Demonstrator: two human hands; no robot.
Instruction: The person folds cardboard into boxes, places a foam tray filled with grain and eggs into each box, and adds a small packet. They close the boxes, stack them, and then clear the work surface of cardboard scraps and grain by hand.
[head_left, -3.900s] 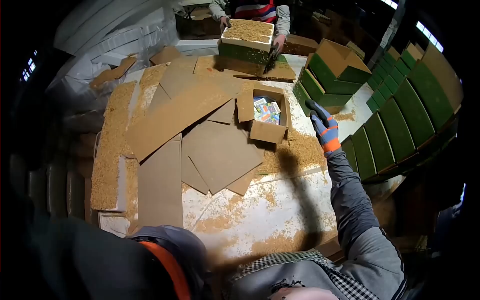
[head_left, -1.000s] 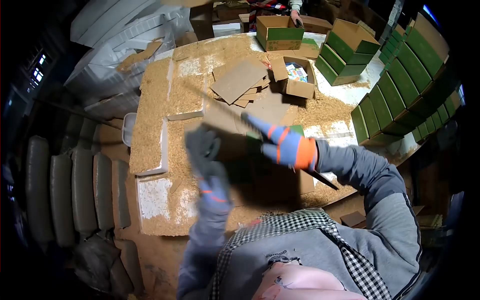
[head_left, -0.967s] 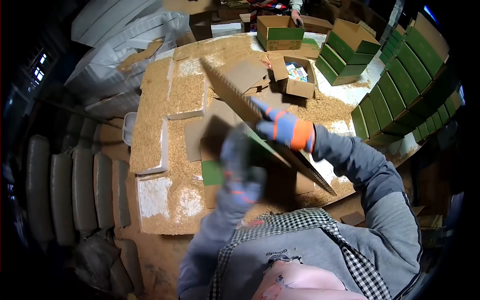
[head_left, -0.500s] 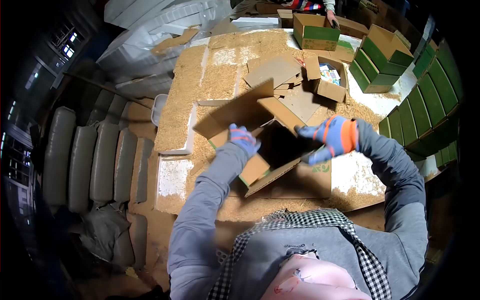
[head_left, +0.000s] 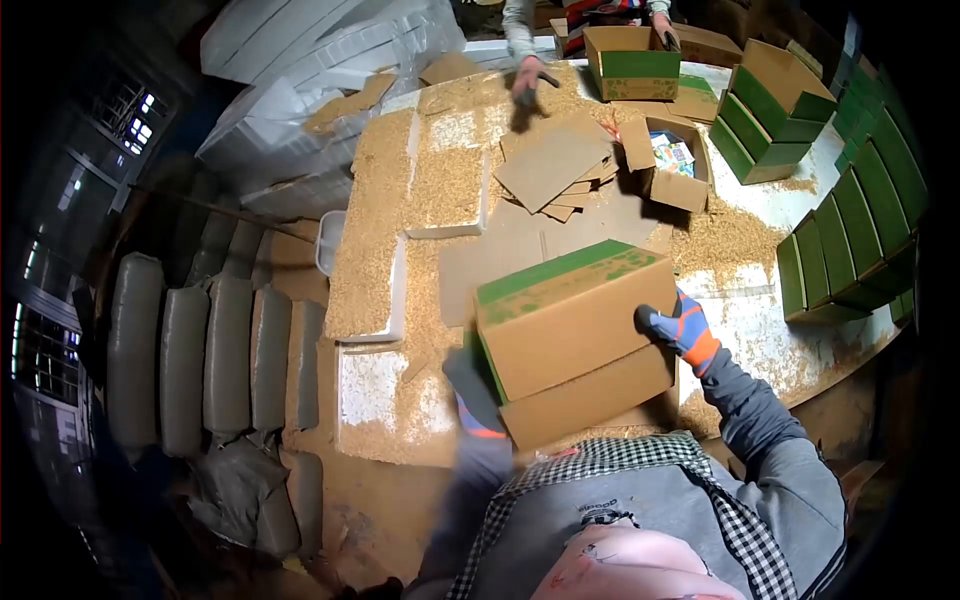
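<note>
1. One green-and-brown box (head_left: 575,345): over the tabletop (head_left: 735,345).
2. Right hand (head_left: 684,330): partly closed, gripping the box's right end.
3. Left hand (head_left: 476,396): blurred, at the box's left end; opening unclear.
4. Packet carton (head_left: 681,190): beyond the box.

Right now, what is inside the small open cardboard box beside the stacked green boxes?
The open cardboard box holds printed packets showing white, blue and green. The top ones cover what lies beneath, so the box's bottom cannot be seen.

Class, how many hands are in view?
4: left hand, blurred, beside the near box; right hand gripping its right end; a co-worker's hand above the shavings; another at the far open box.
</note>
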